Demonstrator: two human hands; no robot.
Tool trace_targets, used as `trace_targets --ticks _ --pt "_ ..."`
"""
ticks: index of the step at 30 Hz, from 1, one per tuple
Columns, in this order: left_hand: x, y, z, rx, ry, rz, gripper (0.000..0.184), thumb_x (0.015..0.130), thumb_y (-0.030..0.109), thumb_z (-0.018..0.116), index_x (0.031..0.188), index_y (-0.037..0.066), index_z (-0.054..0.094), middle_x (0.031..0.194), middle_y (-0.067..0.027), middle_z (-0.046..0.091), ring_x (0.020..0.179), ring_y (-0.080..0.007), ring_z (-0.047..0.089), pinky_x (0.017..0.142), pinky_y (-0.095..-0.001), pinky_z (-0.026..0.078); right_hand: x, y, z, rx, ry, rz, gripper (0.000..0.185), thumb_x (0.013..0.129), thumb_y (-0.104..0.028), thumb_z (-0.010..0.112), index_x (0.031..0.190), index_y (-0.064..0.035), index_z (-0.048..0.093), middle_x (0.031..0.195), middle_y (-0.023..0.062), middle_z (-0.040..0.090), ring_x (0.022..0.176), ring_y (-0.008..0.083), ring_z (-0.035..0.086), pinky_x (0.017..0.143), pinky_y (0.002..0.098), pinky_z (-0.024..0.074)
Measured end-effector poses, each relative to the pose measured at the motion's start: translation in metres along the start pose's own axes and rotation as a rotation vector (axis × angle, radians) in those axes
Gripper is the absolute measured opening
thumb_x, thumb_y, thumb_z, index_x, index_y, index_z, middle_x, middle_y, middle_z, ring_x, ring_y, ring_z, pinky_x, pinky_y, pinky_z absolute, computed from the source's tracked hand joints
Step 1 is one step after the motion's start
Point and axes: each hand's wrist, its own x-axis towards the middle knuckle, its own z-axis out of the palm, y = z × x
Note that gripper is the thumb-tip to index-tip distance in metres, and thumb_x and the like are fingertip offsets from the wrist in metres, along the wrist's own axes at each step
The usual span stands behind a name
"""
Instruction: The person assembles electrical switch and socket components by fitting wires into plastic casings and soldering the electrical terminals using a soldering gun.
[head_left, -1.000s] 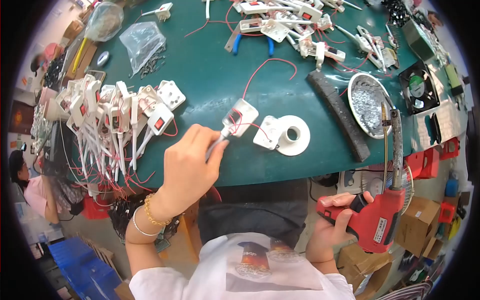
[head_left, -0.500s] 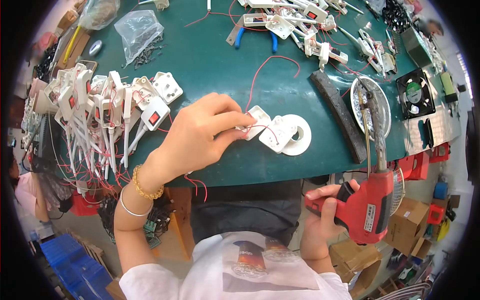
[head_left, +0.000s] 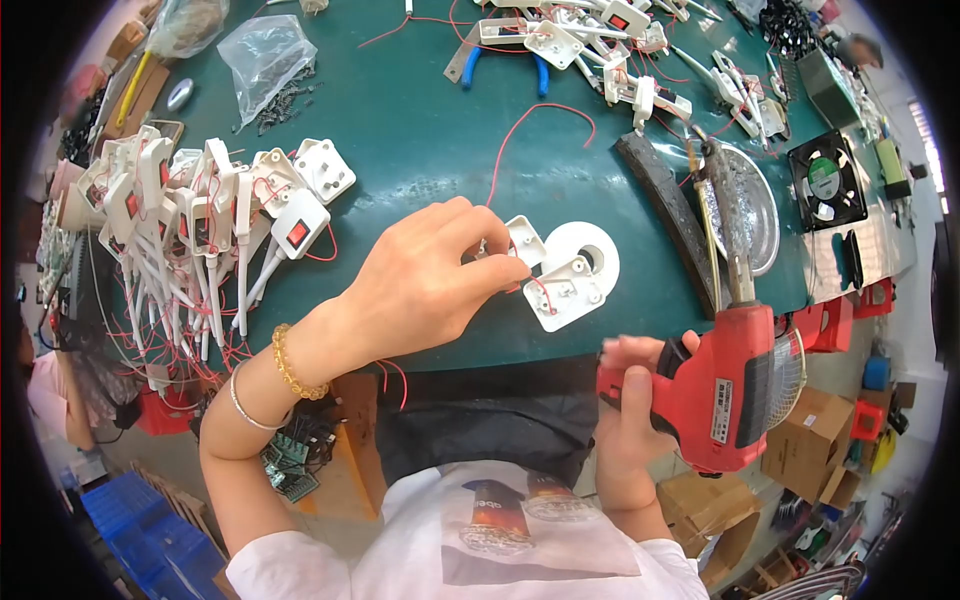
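Note:
My left hand (head_left: 440, 270) pinches the edge of a white plastic switch housing (head_left: 527, 243); its fingertips and thumb cover part of it. A thin red wire (head_left: 503, 150) runs up from the fingers and curls on the table, and a short red end shows below the thumb. Beside it, the housing's other open half (head_left: 566, 298) leans on a white ring-shaped piece (head_left: 590, 240). My right hand (head_left: 635, 410) is wrapped round the handle of a red soldering gun (head_left: 735, 395), its long tip pointing away from me over the table edge.
Many white switch housings with red wires (head_left: 200, 220) are piled at left, more at the back right (head_left: 630, 60). Blue-handled pliers (head_left: 505, 70), a plastic bag (head_left: 265, 65), a dark bar (head_left: 668, 215), a metal dish (head_left: 755, 215) and a small fan (head_left: 827, 182) lie around.
The left hand has shifted slightly right and down. The housing's other half has turned and slid toward me, showing more of the ring. The soldering gun has moved slightly left and up.

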Motion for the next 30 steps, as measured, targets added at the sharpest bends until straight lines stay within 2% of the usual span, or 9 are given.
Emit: trace_targets --ticks 4,6,8,10,16,19,24,27,30 --pt "0.001 0.002 -0.002 -0.110 0.006 -0.038 0.021 0.065 -0.001 0.072 0.084 0.005 0.064 0.085 -0.0074 0.060 0.074 -0.0233 0.056 0.062 -0.0325 0.046 0.020 -0.007 -0.002 -0.353 -0.144 -0.223 0.050 0.087 0.002 0.050 0.131 0.0017 0.027 0.102 0.0186 0.061 0.094 0.0221 0.061 0.084 0.0333 0.0482" --pt "0.003 0.005 -0.003 -0.192 0.038 -0.075 0.018 0.069 -0.001 0.070 0.085 0.003 0.062 0.088 -0.0082 0.061 0.076 -0.0240 0.057 0.066 -0.0333 0.046 0.024 -0.008 0.008 -0.366 -0.109 -0.189 0.027 0.082 0.004 0.057 0.109 0.0009 0.054 0.103 0.0116 0.062 0.095 0.0225 0.058 0.084 0.0292 0.0416" --pt "0.002 0.010 -0.003 -0.271 0.073 -0.115 0.015 0.073 -0.002 0.067 0.086 0.002 0.060 0.090 -0.0090 0.062 0.079 -0.0247 0.058 0.070 -0.0340 0.046 0.028 -0.003 0.016 -0.344 -0.109 -0.183 0.026 0.082 0.003 0.059 0.108 0.0018 0.055 0.105 0.0118 0.061 0.098 0.0229 0.057 0.086 0.0297 0.0403" --pt "-0.003 0.018 -0.001 -0.640 0.149 -0.391 0.007 0.083 0.000 0.061 0.088 -0.001 0.056 0.093 -0.0102 0.064 0.086 -0.0228 0.059 0.078 -0.0346 0.046 0.024 0.006 0.025 -0.309 -0.039 -0.155 0.030 0.079 0.004 0.064 0.108 0.0041 0.055 0.111 0.0124 0.059 0.098 0.0214 0.057 0.087 0.0284 0.0406" --pt "0.000 0.034 -0.011 -1.013 0.148 -0.703 0.006 0.088 0.005 0.057 0.089 -0.001 0.056 0.090 -0.0114 0.061 0.089 -0.0188 0.056 0.084 -0.0321 0.045 0.023 0.014 0.026 -0.215 -0.029 -0.114 0.031 0.078 0.002 0.067 0.107 0.0058 0.057 0.106 0.0144 0.061 0.089 0.0193 0.062 0.078 0.0273 0.0469" --pt "-0.003 0.026 0.006 -0.766 0.276 -0.469 0.007 0.085 0.005 0.063 0.087 -0.002 0.060 0.084 -0.0073 0.062 0.078 -0.0114 0.058 0.066 -0.0256 0.046 0.022 0.013 0.025 -0.176 -0.044 -0.153 0.028 0.077 0.002 0.068 0.103 0.0058 0.059 0.098 0.0134 0.063 0.083 0.0188 0.062 0.074 0.0276 0.0483" --pt "0.003 0.042 0.005 -0.593 0.366 -0.518 0.006 0.082 0.003 0.064 0.085 -0.001 0.060 0.080 -0.0082 0.060 0.074 -0.0138 0.056 0.064 -0.0260 0.046 0.014 0.003 0.019 -0.211 -0.061 -0.142 0.024 0.075 0.000 0.070 0.097 0.0052 0.061 0.094 0.0120 0.064 0.083 0.0161 0.062 0.072 0.0272 0.0490" --pt "0.002 0.044 0.007 -0.520 0.384 -0.526 0.006 0.081 0.001 0.064 0.084 -0.001 0.059 0.081 -0.0086 0.060 0.072 -0.0149 0.056 0.064 -0.0264 0.046 0.005 0.006 0.013 -0.289 -0.174 0.036 0.036 0.075 -0.001 0.071 0.106 0.0055 0.055 0.096 0.0131 0.063 0.084 0.0157 0.062 0.073 0.0278 0.0503" --pt "0.001 0.048 0.007 -0.522 0.421 -0.552 0.006 0.081 -0.001 0.063 0.085 -0.001 0.059 0.083 -0.0089 0.060 0.072 -0.0149 0.056 0.064 -0.0271 0.046 -0.002 0.020 0.026 -0.252 -0.181 -0.212 0.040 0.086 -0.002 0.061 0.123 0.0009 0.045 0.112 0.0112 0.057 0.093 0.0153 0.061 0.077 0.0253 0.0465"
